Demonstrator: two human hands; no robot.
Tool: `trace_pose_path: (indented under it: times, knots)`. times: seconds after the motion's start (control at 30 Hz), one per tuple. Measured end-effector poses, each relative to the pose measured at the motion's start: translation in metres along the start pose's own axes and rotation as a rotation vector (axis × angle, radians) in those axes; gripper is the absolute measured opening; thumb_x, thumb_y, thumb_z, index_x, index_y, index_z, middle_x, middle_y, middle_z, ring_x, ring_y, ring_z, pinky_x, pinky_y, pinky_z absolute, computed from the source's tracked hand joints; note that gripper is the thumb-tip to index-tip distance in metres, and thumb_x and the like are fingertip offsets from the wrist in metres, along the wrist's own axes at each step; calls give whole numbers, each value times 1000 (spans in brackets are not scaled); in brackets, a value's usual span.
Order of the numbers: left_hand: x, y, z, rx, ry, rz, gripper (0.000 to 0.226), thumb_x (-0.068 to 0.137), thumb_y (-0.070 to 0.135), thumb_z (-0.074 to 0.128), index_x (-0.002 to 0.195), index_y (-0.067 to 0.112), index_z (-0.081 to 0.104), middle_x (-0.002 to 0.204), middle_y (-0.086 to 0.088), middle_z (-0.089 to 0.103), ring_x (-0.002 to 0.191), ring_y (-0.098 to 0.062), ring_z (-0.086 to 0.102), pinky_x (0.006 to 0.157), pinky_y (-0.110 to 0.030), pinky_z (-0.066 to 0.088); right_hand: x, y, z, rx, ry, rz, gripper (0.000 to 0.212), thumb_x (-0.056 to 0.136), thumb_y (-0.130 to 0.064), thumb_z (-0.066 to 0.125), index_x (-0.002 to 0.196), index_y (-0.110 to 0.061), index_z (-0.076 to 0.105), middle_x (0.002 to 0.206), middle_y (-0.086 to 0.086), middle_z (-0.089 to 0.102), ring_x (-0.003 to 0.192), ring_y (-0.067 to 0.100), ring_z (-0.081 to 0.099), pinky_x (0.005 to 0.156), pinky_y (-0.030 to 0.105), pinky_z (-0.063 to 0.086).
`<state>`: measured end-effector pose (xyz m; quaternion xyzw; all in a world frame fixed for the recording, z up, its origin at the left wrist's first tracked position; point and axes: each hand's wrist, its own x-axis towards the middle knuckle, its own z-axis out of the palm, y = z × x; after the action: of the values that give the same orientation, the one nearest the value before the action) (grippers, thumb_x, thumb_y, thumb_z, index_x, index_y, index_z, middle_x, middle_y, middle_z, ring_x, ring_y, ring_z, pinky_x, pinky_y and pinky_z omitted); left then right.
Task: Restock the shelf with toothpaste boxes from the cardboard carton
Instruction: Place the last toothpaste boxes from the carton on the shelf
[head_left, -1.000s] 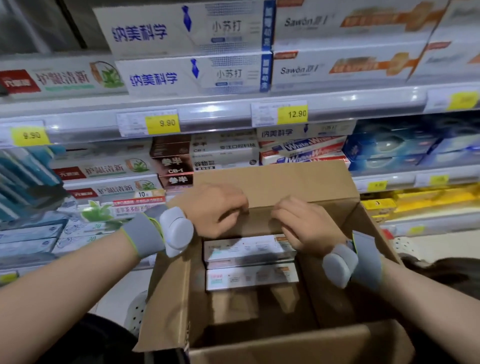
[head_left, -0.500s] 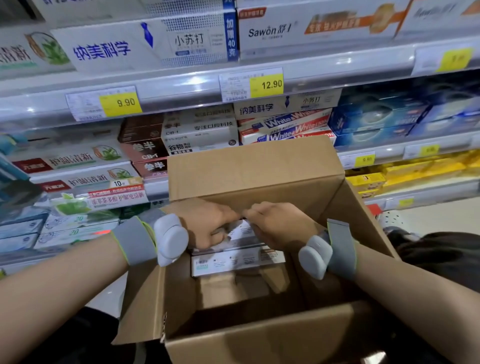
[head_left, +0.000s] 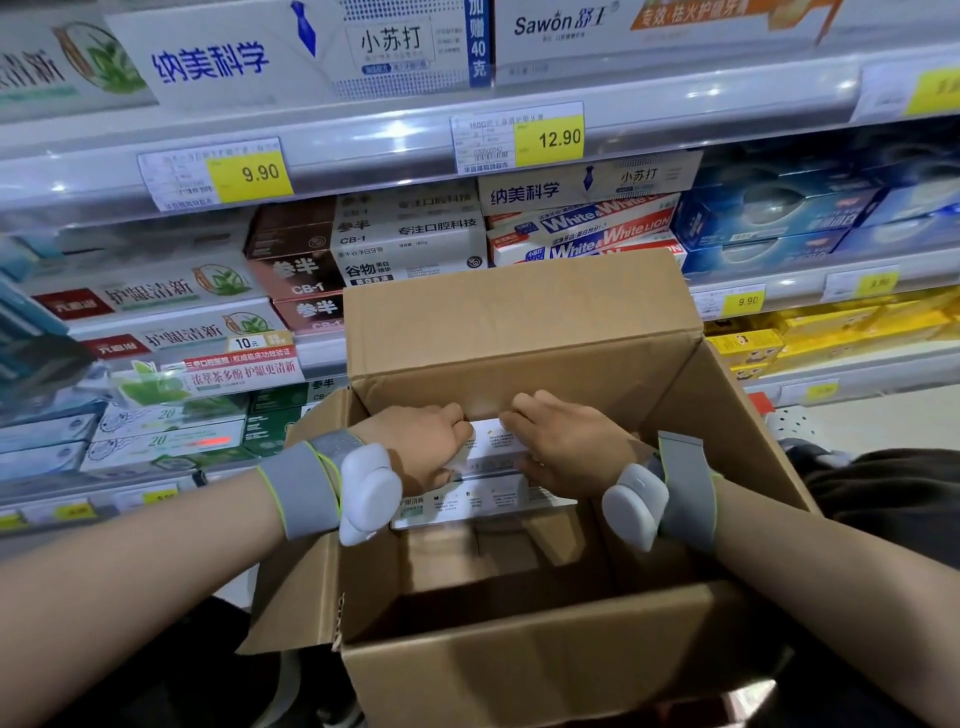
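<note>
Gripping from both ends now: inside the open cardboard carton (head_left: 519, 665), the left hand (head_left: 415, 447) and right hand (head_left: 571, 441) have curled round the top toothpaste box (head_left: 488, 441), which sat untouched beneath them a second ago, and it looks tipped up, so I'd call the lift begun. Two boxes show in the carton, the second box (head_left: 483, 501) lying flat just nearer; others may be hidden. Beyond the far flap, the shelf (head_left: 363, 156) carries packed rows and two clearly readable price tags.
</note>
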<state>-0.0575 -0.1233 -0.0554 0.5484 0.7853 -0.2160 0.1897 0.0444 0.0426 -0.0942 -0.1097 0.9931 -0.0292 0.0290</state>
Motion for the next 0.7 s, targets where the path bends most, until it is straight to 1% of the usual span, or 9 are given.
trace_pose_path:
  times: [0.1, 0.17, 0.23, 0.3, 0.37, 0.47, 0.57, 0.63, 0.7]
  knots:
    - [1, 4, -1, 12, 3, -25, 44, 94, 32, 47, 131, 10, 38, 127, -9, 38, 111, -25, 46, 78, -38, 49, 0, 1, 5, -36, -22, -13, 43, 78, -28, 64, 114, -5, 57, 110, 11, 54, 96, 29, 53, 69, 40, 52]
    - [2, 9, -1, 24, 4, -54, 43, 95, 29, 46, 131, 8, 37, 128, -10, 37, 113, -26, 45, 75, -37, 46, 0, 1, 8, -31, -62, -2, 49, 83, -31, 61, 124, -5, 51, 120, 13, 49, 105, 30, 50, 78, 43, 51]
    - [4, 13, 1, 29, -15, -79, 43, 95, 27, 46, 132, 8, 36, 130, -11, 38, 115, -26, 44, 75, -36, 44, -1, 3, 13, -5, -134, 39, 55, 90, -34, 52, 136, -9, 37, 131, 10, 41, 116, 28, 44, 86, 41, 47]
    - [4, 16, 2, -1, -53, -101, 46, 95, 27, 46, 135, 7, 33, 132, -11, 39, 118, -27, 44, 79, -37, 44, -2, 5, 14, 44, -206, 90, 58, 90, -37, 52, 138, -12, 32, 131, 8, 41, 118, 26, 44, 82, 39, 47]
    - [5, 15, 3, -42, -86, -127, 51, 95, 28, 48, 137, 7, 30, 134, -11, 40, 119, -27, 45, 81, -37, 44, -2, 7, 14, 97, -252, 125, 58, 89, -39, 54, 137, -13, 32, 130, 7, 43, 117, 25, 45, 81, 39, 49]
    - [8, 16, 4, -74, -117, -157, 52, 93, 27, 51, 136, 7, 29, 134, -13, 40, 118, -29, 46, 82, -38, 44, 0, 8, 14, 70, -248, 100, 57, 89, -40, 54, 135, -12, 35, 130, 7, 45, 117, 26, 47, 85, 39, 45]
    - [12, 19, 4, -84, -149, -190, 43, 94, 19, 50, 131, 6, 31, 132, -15, 42, 119, -31, 46, 81, -38, 42, 3, 2, 15, 71, -221, 70, 59, 90, -42, 54, 136, -13, 34, 131, 7, 47, 116, 26, 48, 92, 38, 41]
    - [14, 20, 2, -91, -168, -200, 39, 94, 13, 46, 130, 5, 32, 133, -17, 42, 121, -32, 44, 84, -39, 42, 6, -1, 15, 86, -229, 69, 61, 90, -42, 54, 139, -13, 31, 132, 7, 47, 118, 27, 49, 97, 38, 39]
    - [16, 20, 1, -86, -174, -191, 37, 94, 10, 44, 129, 4, 32, 133, -17, 42, 122, -33, 44, 88, -41, 43, 6, -3, 14, 102, -224, 81, 57, 91, -38, 53, 137, -12, 33, 131, 7, 48, 117, 28, 49, 95, 37, 39]
